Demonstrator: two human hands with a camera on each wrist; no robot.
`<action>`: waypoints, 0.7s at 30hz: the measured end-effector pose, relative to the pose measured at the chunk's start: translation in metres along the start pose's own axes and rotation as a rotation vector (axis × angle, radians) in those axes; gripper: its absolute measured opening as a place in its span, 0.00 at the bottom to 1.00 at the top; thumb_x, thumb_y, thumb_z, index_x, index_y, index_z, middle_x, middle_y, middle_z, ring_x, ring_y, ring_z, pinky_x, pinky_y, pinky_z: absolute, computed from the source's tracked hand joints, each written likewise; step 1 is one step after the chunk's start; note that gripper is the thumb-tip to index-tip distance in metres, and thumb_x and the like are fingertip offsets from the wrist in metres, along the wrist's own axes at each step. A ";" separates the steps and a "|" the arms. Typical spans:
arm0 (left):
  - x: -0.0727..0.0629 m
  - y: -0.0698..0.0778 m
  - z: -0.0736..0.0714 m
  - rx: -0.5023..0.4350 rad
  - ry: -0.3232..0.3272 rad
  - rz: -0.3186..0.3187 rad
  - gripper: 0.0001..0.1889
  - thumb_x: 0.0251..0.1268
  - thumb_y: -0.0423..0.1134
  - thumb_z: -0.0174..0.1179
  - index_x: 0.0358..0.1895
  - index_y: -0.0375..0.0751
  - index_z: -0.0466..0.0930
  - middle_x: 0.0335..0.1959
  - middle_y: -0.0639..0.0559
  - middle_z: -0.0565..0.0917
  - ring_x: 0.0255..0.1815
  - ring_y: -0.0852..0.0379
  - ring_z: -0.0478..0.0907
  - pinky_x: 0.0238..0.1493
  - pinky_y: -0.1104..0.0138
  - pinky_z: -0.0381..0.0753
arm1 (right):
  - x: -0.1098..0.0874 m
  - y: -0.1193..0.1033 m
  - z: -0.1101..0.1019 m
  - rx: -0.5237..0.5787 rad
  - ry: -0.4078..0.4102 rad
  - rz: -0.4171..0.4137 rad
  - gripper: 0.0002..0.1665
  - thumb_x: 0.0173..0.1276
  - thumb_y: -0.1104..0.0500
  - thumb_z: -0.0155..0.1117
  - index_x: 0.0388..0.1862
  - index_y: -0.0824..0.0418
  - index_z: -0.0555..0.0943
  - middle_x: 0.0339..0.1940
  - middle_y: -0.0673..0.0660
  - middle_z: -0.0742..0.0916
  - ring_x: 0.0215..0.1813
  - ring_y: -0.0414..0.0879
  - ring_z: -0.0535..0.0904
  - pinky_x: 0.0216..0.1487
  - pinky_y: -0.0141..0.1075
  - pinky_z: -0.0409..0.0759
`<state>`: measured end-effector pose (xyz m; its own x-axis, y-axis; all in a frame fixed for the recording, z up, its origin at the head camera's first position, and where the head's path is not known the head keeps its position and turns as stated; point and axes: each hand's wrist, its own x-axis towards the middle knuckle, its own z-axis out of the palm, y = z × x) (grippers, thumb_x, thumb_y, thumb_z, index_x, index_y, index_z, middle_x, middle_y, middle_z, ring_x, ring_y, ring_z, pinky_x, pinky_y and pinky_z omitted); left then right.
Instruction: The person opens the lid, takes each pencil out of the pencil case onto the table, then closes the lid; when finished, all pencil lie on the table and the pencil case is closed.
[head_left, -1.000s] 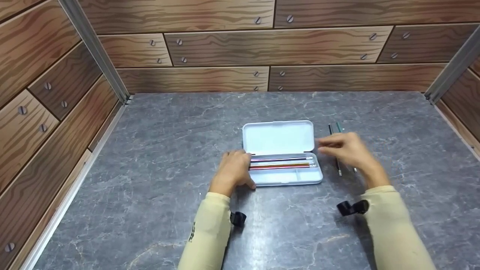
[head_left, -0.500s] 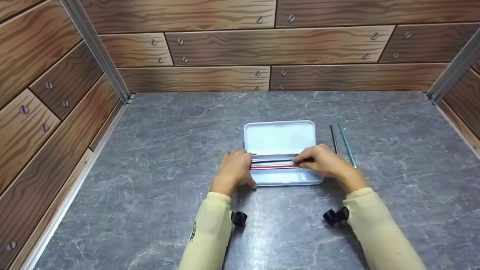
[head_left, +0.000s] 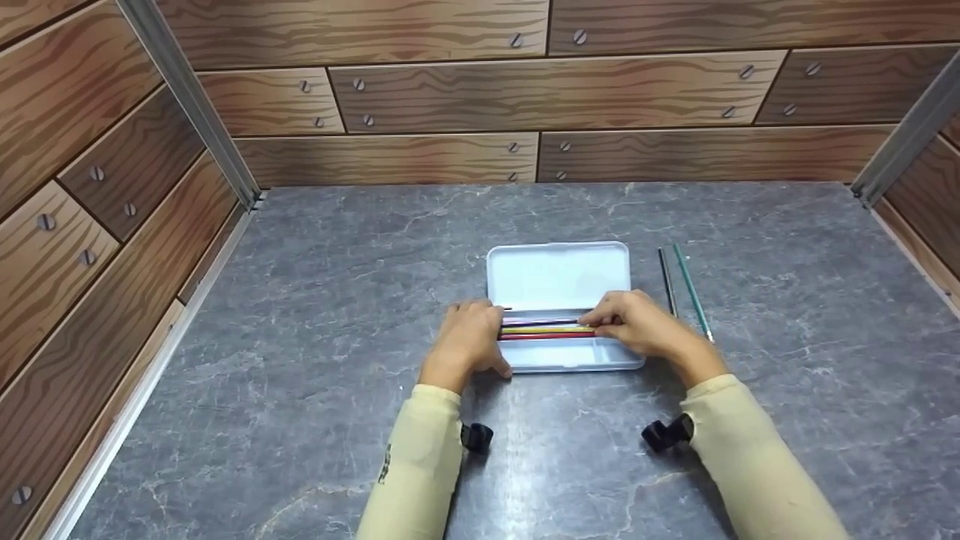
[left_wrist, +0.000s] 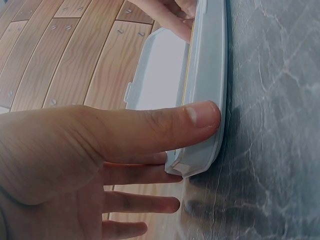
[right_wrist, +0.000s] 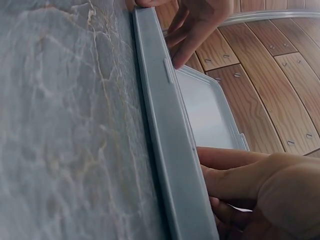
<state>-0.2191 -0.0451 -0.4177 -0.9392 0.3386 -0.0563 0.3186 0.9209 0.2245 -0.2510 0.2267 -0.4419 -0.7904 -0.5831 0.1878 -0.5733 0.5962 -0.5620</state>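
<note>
An open light-blue pencil case [head_left: 559, 358] lies on the table with its lid [head_left: 558, 276] tipped back. Inside, purple, yellow and red pencils [head_left: 544, 330] run lengthwise, their ends covered by the hands. My left hand [head_left: 466, 341] grips the case at its left end; in the left wrist view, the thumb [left_wrist: 200, 116] presses the front wall and fingers reach behind. With bent fingertips my right hand [head_left: 637, 324] pinches at the pencils' right part; in the right wrist view, the case wall hides those fingertips [right_wrist: 212, 177].
Right of the case, a black pencil [head_left: 667, 279] and a green pencil [head_left: 691, 289] lie on the grey marbled table [head_left: 337, 300]. Wood-patterned walls [head_left: 435, 90] stand at the back and sides.
My right hand has come left from beside the loose pencils to the pencils in the case, then shifted slightly left. More yellow shows among them now. The left hand stays put.
</note>
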 end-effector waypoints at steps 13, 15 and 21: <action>0.001 0.000 0.000 -0.021 -0.012 0.003 0.35 0.31 0.47 0.85 0.49 0.37 0.85 0.51 0.45 0.85 0.57 0.43 0.79 0.65 0.50 0.72 | -0.018 0.007 -0.035 0.246 0.175 0.025 0.15 0.62 0.74 0.67 0.48 0.73 0.86 0.39 0.68 0.88 0.37 0.31 0.79 0.38 0.23 0.80; 0.000 0.000 0.000 -0.016 -0.013 0.002 0.35 0.31 0.48 0.85 0.49 0.38 0.85 0.51 0.45 0.85 0.57 0.44 0.79 0.65 0.49 0.72 | -0.022 0.012 -0.043 0.243 0.266 0.052 0.15 0.61 0.74 0.68 0.49 0.73 0.85 0.40 0.64 0.89 0.36 0.30 0.79 0.37 0.23 0.79; 0.000 -0.001 -0.001 -0.018 -0.014 -0.003 0.35 0.31 0.48 0.85 0.48 0.38 0.85 0.51 0.46 0.85 0.58 0.44 0.78 0.67 0.49 0.71 | -0.040 0.034 -0.062 0.418 0.536 0.214 0.18 0.64 0.73 0.67 0.54 0.74 0.82 0.37 0.35 0.89 0.36 0.28 0.82 0.38 0.20 0.80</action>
<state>-0.2192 -0.0459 -0.4171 -0.9384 0.3383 -0.0703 0.3129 0.9184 0.2422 -0.2528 0.3048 -0.4183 -0.9354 -0.0614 0.3483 -0.3475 0.3429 -0.8727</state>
